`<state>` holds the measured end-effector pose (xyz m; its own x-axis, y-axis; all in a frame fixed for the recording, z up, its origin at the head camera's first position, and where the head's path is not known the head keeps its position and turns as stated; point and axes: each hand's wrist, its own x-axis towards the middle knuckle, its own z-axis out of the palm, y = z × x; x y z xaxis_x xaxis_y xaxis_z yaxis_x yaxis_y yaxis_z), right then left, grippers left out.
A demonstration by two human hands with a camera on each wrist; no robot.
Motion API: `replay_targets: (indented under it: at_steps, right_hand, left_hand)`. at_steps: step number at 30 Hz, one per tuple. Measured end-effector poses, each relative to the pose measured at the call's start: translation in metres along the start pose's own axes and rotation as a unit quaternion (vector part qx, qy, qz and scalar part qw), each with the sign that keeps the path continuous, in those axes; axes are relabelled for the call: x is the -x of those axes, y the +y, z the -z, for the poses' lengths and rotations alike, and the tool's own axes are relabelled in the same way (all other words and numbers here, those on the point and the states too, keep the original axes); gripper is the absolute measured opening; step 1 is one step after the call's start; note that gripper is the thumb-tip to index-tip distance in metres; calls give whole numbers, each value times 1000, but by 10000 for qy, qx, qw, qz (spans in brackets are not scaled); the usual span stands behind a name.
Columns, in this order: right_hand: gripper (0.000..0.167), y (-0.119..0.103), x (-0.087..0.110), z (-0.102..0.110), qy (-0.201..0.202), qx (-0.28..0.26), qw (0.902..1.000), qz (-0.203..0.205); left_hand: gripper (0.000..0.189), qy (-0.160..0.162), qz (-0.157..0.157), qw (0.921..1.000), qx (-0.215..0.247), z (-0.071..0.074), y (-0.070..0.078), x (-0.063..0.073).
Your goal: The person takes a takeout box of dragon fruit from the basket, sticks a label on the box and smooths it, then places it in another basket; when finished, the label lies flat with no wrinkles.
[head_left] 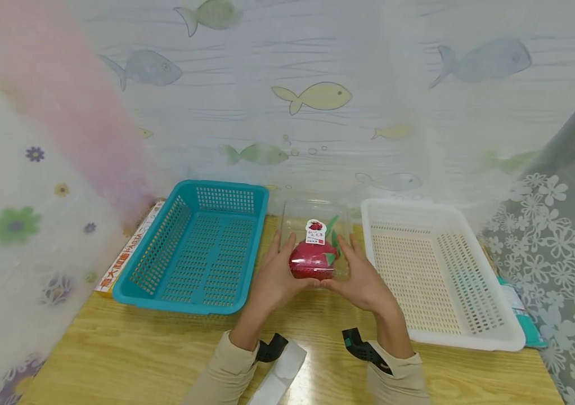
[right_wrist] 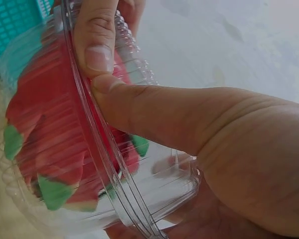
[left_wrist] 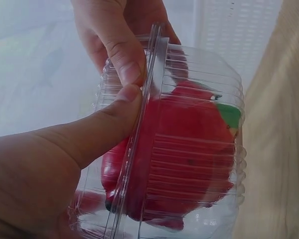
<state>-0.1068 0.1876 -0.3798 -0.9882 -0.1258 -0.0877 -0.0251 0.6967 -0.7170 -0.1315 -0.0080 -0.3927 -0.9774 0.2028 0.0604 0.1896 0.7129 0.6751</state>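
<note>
Between both hands is a clear plastic clamshell box (head_left: 295,216) with a red dragon fruit (head_left: 313,260) inside, its scales tipped green. A white label (head_left: 315,232) sits on the lid. My left hand (head_left: 273,277) grips the box from the left side, and my right hand (head_left: 364,281) grips it from the right. The thumbs meet at the near edge, where the left thumb (left_wrist: 107,119) and right thumb (right_wrist: 154,107) press along the rim seam (right_wrist: 97,122). In both wrist views the lid lies against the base along that seam. Some fingers are hidden behind the box.
A teal basket (head_left: 255,259) stands left of the box and a white basket (head_left: 490,337) right of it. A printed carton (head_left: 130,247) lies beyond the teal basket. A teal packet (head_left: 529,326) shows beside the white one. White paper (head_left: 279,374) lies near the left forearm.
</note>
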Motion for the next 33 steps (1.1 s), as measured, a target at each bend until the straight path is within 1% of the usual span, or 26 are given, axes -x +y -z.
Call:
replay_targets:
  at_steps: [10,15,18,23,27,33]
  right_hand:
    - [108,-3,7,11,33,101,9999,71]
    - [107,-4,11,19,164,216,9994,211]
    - [108,-3,15,26,191,220,9994,201]
    - [107,-3,20,37,210,219,9994,183]
    - [105,-2,26,43,284,261,9990,222]
    - [104,1,33,51,301,267,9991,165]
  left_hand:
    - [103,-58,-14,9999,-138,5,14,5]
    - [102,-17,-18,10000,-46,4,24,6]
    - [102,18,-35,10000,-17,2,31,5]
    - [103,35,-141,9998,-105,0,41,5]
    - [101,-26,-256,9995,-174,-1,48,7]
    - [101,-20,-404,9981,-466,-7,58,9]
